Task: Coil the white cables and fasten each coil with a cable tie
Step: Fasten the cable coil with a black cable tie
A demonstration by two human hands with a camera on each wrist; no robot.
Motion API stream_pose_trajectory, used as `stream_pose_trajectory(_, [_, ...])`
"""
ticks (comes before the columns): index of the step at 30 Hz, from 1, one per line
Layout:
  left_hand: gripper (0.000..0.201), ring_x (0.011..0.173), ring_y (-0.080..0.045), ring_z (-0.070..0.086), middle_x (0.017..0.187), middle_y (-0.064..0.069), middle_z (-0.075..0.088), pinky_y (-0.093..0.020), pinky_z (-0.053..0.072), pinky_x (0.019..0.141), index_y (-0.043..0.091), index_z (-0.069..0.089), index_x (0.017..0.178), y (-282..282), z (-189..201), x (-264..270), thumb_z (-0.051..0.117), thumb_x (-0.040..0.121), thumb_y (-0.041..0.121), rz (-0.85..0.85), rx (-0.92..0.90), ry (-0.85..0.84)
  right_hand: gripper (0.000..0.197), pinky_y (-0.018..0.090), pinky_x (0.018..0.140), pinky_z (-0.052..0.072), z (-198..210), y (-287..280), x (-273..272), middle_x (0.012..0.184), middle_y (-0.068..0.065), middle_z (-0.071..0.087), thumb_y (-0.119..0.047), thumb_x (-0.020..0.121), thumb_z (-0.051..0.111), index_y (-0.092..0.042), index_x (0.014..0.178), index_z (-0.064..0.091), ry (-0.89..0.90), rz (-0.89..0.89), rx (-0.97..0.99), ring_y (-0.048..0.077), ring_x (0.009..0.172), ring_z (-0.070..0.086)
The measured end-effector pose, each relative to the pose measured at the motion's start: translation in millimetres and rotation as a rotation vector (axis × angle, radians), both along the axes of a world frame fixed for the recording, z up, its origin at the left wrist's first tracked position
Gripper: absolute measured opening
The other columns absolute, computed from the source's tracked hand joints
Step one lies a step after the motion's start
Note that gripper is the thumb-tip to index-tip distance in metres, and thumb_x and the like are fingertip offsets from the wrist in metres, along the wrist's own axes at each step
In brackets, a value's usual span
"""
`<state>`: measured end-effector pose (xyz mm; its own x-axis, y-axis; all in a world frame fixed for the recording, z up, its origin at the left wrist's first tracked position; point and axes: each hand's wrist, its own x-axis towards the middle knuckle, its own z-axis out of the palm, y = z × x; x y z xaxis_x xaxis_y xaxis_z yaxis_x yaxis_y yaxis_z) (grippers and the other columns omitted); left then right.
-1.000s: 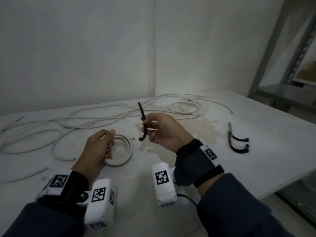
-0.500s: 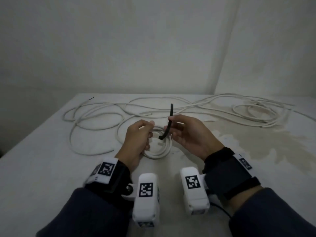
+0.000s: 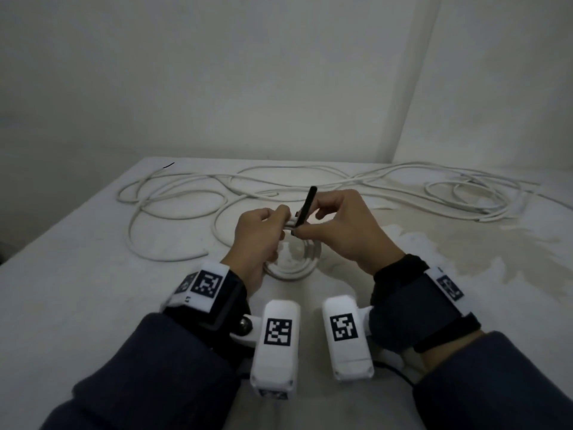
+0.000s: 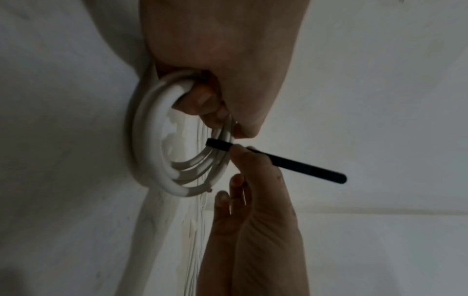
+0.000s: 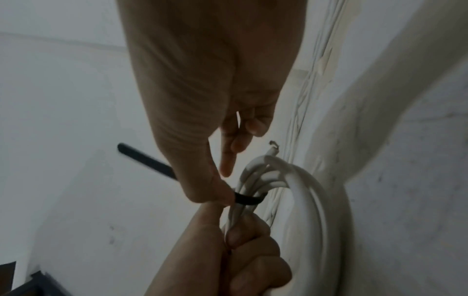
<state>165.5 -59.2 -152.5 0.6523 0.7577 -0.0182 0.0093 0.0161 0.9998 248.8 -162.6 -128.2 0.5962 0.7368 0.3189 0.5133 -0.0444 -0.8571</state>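
A small coil of white cable point(image 3: 291, 271) point(image 4: 162, 160) point(image 5: 311, 200) stands on edge just above the table. My left hand point(image 3: 260, 234) point(image 4: 217, 96) point(image 5: 243, 250) grips its top, fingers curled round the bundled turns. My right hand point(image 3: 338, 231) point(image 4: 248, 180) point(image 5: 210, 180) pinches a black cable tie point(image 3: 305, 209) point(image 4: 278, 160) point(image 5: 247, 199) between thumb and forefinger. The tie lies wrapped across the bundle right beside my left fingers, and its free end sticks up and away. Whether the tie is locked is hidden.
Long loose white cables point(image 3: 217, 193) sprawl over the far half of the white table point(image 3: 77, 290), with another tangle point(image 3: 465, 193) at the far right. A stained patch point(image 3: 465, 249) marks the table on the right. Walls close the back.
My hands have come together: the right hand brought the black tie onto the coil, which the left hand lifted upright. The view swung left, away from the spare ties.
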Motion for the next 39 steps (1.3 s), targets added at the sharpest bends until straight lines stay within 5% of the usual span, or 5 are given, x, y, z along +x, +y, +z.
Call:
stream_pose_trajectory(5, [0.023, 0.031, -0.006, 0.027, 0.048, 0.003, 0.039, -0.015, 0.022, 0.035, 0.012, 0.053, 0.069, -10.1, 1.5, 0.4, 0.057, 0.089, 0.023, -0.068, -0.052, 0.01, 0.011, 0.027, 0.064, 0.053, -5.3, -3.0, 7.7, 0.073, 0.014, 0.069, 0.012, 0.067, 0.075, 0.013, 0.074, 0.067, 0.043, -0.032, 0.045, 0.017, 0.068, 0.064])
stream_pose_trajectory(17, [0.027, 0.03, -0.006, 0.025, 0.036, 0.01, 0.035, -0.017, 0.021, 0.034, 0.016, 0.05, 0.063, -10.9, 5.1, -1.3, 0.054, 0.09, 0.019, -0.112, -0.121, 0.046, 0.009, 0.044, 0.074, 0.057, -10.0, -3.2, 12.1, 0.074, 0.019, 0.07, 0.011, 0.064, 0.075, 0.009, 0.065, 0.066, -0.084, 0.002, 0.098, 0.032, 0.075, 0.068])
stream_pose_trajectory(23, [0.015, 0.032, -0.003, 0.028, 0.043, 0.008, 0.04, -0.014, 0.022, 0.033, 0.015, 0.059, 0.081, -9.8, 3.5, -1.2, 0.052, 0.094, 0.014, -0.092, -0.107, -0.042, 0.01, 0.017, 0.058, 0.049, -9.3, -5.3, 11.5, 0.069, 0.005, 0.069, 0.012, 0.071, 0.073, 0.008, 0.077, 0.067, 0.128, 0.062, 0.167, 0.011, 0.063, 0.066])
stream_pose_trajectory(31, [0.015, 0.033, -0.001, 0.031, 0.051, 0.005, 0.045, -0.015, 0.022, 0.033, 0.017, 0.059, 0.081, -8.5, 2.5, 0.3, 0.052, 0.093, 0.013, -0.038, -0.091, -0.104, 0.021, 0.021, 0.071, 0.049, -2.1, -4.9, 6.3, 0.078, 0.001, 0.071, -0.015, 0.091, 0.062, -0.014, 0.069, 0.066, 0.217, 0.069, 0.249, 0.012, 0.079, 0.067])
stream_pose_trajectory(39, [0.015, 0.036, -0.001, 0.035, 0.044, 0.011, 0.043, -0.016, 0.024, 0.035, 0.019, 0.06, 0.079, -6.3, 0.4, 2.2, 0.054, 0.091, 0.013, 0.004, -0.076, -0.126, 0.022, 0.018, 0.051, 0.038, 5.2, -7.3, 0.7, 0.073, -0.002, 0.068, -0.012, 0.093, 0.058, -0.028, 0.106, 0.069, 0.358, 0.022, 0.343, 0.021, 0.07, 0.072])
